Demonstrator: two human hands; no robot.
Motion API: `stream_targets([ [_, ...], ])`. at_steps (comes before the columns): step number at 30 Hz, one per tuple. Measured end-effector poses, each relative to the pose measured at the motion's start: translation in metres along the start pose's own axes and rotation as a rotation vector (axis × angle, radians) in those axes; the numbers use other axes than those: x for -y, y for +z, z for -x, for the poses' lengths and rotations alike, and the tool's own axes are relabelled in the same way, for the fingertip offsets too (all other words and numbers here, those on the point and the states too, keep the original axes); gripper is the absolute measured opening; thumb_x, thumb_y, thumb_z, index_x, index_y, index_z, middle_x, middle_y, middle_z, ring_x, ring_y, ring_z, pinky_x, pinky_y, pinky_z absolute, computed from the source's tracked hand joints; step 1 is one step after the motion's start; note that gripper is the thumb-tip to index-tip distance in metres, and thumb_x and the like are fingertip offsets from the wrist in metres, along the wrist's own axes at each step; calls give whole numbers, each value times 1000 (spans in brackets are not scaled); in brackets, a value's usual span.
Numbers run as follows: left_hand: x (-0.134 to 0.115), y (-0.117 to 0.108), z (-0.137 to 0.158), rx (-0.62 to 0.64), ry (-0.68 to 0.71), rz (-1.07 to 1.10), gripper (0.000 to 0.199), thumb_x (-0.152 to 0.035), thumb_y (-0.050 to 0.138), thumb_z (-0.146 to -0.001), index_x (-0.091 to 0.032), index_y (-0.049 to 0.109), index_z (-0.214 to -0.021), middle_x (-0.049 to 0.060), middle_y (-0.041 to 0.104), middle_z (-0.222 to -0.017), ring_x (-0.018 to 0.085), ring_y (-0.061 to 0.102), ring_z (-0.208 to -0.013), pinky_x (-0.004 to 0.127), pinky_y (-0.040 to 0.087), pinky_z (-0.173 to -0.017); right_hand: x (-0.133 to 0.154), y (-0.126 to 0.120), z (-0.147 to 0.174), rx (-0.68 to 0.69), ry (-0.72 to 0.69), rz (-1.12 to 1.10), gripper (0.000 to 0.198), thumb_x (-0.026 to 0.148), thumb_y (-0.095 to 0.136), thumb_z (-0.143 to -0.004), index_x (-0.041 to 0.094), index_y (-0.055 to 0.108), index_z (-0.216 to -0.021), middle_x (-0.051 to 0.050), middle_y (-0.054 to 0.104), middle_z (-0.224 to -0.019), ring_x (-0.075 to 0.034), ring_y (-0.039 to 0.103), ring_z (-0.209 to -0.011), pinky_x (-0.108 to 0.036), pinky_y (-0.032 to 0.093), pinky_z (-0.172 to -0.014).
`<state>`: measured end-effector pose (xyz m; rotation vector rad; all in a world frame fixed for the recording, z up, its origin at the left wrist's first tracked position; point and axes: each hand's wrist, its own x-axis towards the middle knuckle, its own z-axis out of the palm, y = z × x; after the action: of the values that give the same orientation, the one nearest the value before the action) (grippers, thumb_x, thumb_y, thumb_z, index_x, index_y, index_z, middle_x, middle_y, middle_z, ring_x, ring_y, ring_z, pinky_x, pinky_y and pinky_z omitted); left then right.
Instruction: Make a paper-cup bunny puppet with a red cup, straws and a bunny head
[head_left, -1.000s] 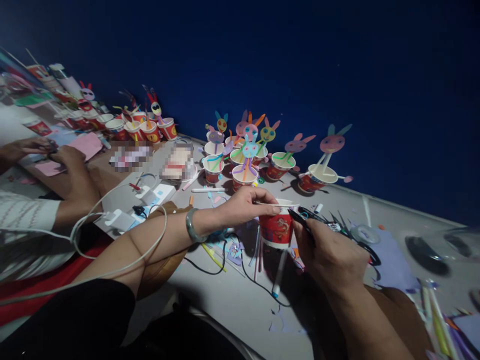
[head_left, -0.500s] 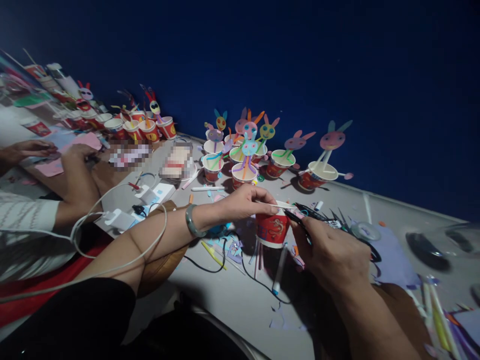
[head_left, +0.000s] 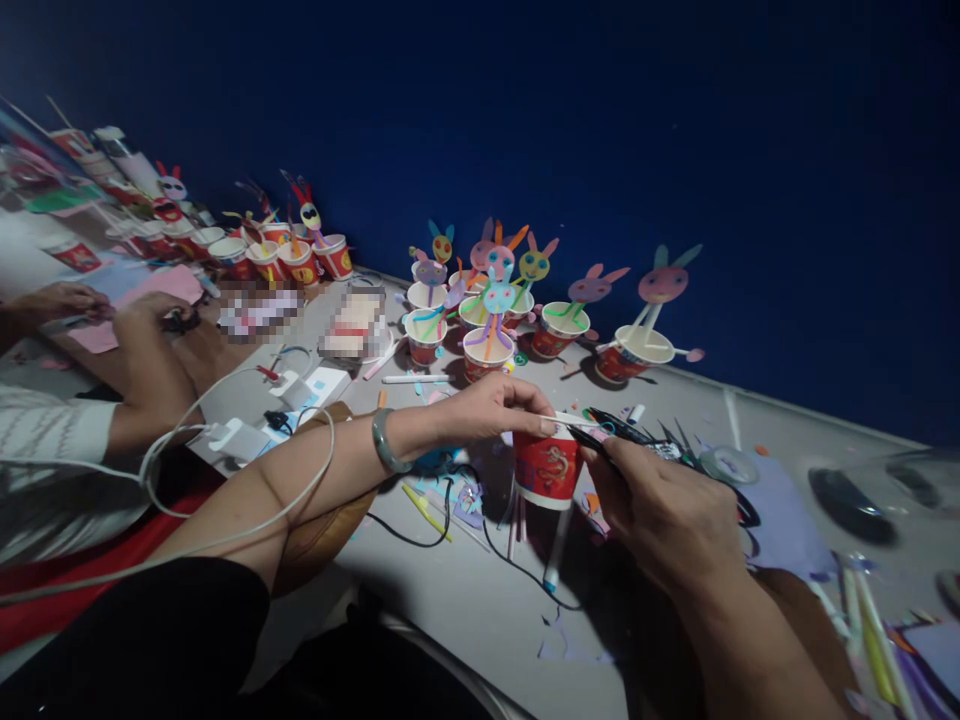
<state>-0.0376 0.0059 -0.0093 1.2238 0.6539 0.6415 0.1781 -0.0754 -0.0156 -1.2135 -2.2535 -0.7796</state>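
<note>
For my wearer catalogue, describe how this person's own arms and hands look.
The left hand is ungloved, with a grey-green bangle around the wrist; black cloth, apparently a sleeve, shows near the elbow. A white cable crosses that arm. The right hand is ungloved, its wrist unadorned, no sleeve in view.

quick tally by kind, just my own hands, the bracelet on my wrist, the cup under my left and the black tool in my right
Left hand and right hand: 2
Bracelet: 1
Cup: 1
Black tool: 1
Total: 5

Gold-patterned red cup (head_left: 546,468), rim uppermost
</note>
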Motion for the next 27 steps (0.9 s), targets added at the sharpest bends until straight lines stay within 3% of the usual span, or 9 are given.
stream_targets([
  [15,-3,4,2,24,-60,87,24,-25,86,-61,-11,70,-72,0,67,-72,11,59,-71,27,46,-76,-10,3,3,-16,-46,-162,22,26,57,-98,17,62,-78,0,59,-56,-13,52,-48,-28,33,-52],
  [22,-5,3,3,11,-25,110,23,-24,85,-61,-11,70,-71,0,67,-71,9,59,-69,25,47,-75,-11,-1,1,46,114,-562,9,20,53,-99,19,59,-93,5,58,-59,-8,53,-45,-21,37,-49],
  [27,-6,2,3,-5,-45,87,28,-29,88,-58,-12,70,-70,0,67,-70,10,60,-69,26,47,-74,-13,1,4,29,54,-349,12,29,60,-96,18,61,-91,3,59,-58,-11,53,-46,-25,36,-52],
])
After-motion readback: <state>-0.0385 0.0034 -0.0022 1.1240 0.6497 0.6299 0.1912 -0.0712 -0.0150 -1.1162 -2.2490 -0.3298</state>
